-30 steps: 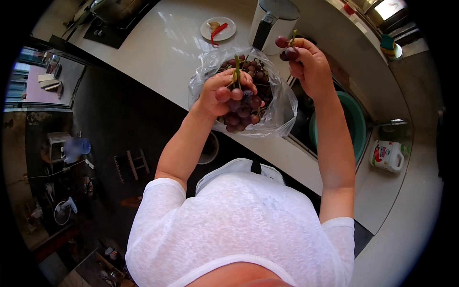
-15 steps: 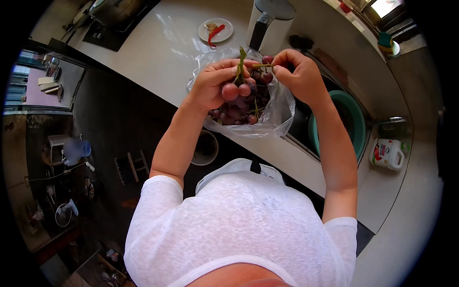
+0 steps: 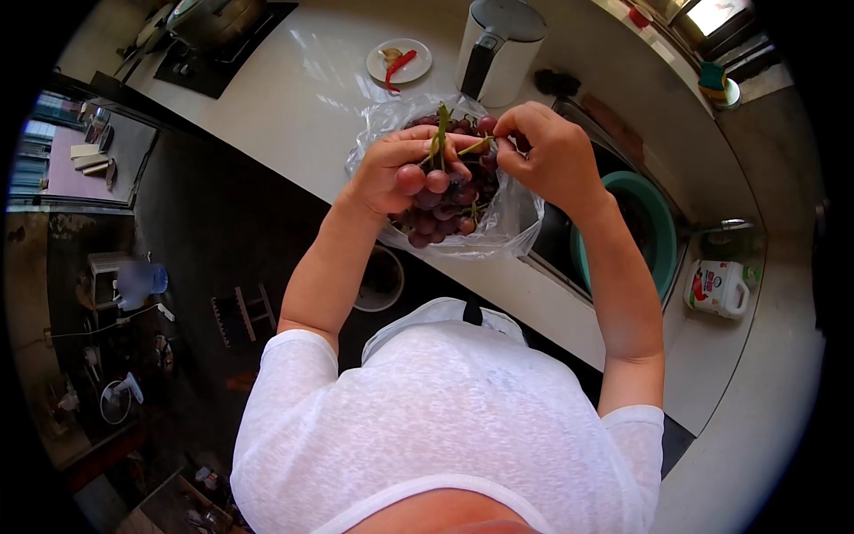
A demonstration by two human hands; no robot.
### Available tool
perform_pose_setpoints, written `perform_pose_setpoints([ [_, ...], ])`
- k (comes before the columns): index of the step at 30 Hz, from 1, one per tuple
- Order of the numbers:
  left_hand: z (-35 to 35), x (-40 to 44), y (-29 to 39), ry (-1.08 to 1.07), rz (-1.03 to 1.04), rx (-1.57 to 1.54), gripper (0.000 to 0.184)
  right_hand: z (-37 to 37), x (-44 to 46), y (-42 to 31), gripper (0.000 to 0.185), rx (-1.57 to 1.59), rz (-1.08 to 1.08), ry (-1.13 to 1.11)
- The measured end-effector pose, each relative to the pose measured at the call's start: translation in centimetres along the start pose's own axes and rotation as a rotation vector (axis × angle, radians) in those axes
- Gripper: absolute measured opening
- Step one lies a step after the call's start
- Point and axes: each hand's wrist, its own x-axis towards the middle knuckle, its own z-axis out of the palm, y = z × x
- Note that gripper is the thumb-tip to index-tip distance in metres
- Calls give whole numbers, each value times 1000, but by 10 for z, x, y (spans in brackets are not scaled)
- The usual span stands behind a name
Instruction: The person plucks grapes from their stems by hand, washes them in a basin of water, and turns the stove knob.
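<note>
My left hand [image 3: 387,169] is closed around the green stem [image 3: 441,129] of a bunch of red grapes [image 3: 445,209]. Two grapes hang just below its fingertips, and more of the bunch shows beneath them. The fingers of my right hand [image 3: 553,156] pinch the end of a thin side stem [image 3: 478,144], with a grape [image 3: 487,125] close by. What lies under the right fingertips is partly hidden. Below both hands, a clear plastic bag [image 3: 516,227] sits spread on the counter, with dark grapes inside.
Behind the bag stand a white plate [image 3: 418,73] with a red chili and garlic, and a white kettle [image 3: 509,67]. To the right, a teal basin [image 3: 663,236] sits in the sink near a white jug [image 3: 717,287]. A bin [image 3: 381,283] is below the counter edge.
My right hand has turned over, its fingers closing lower on the side stem. My left hand has shifted slightly left and down, and more of the bunch shows beneath it.
</note>
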Motion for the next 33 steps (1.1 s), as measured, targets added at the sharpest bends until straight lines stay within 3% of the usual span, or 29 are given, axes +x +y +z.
perform_pose_setpoints([
  [5,-3,2,-3,7,4,-14,27,1,0,3,9,8,-8,-19],
  [9,-24,7,-14,17,-89,-28,25,3,-10,17,6,415,326,24],
  [11,-29,14,-31,332,-94,108,21,12,-20,27,11,780,472,92],
  [12,-35,17,-38,324,-98,108,21,9,-22,25,11,775,474,99],
  [14,-51,28,-54,491,-126,519,20,0,-29,16,7,1307,698,6],
  [16,-59,34,-59,502,-148,658,18,-1,-34,6,5,1343,721,49],
  [18,-60,37,-60,600,-177,1132,19,-7,-38,-1,5,1503,704,54],
  [19,-48,33,-54,596,-45,1513,19,-11,-37,-7,5,1487,701,64],
  [20,-33,30,-50,584,-46,1516,19,-12,-40,-6,5,1485,703,75],
  [22,0,25,-42,543,445,1329,15,-15,-44,-3,7,1370,650,88],
  [23,23,19,-34,433,446,1133,15,-16,-45,-6,7,1369,655,93],
  [25,61,7,-23,240,411,757,19,-19,-40,-14,9,980,594,176],
  [26,73,2,-21,153,375,578,22,-18,-41,-13,9,981,590,176],
  [28,84,2,-23,103,376,577,30,-15,-43,-10,11,688,488,224],
  [32,92,11,-35,161,353,546,31,-18,-42,-21,12,510,473,266],
  [33,92,13,-37,171,267,426,29,-18,-42,-22,12,448,448,272],
])
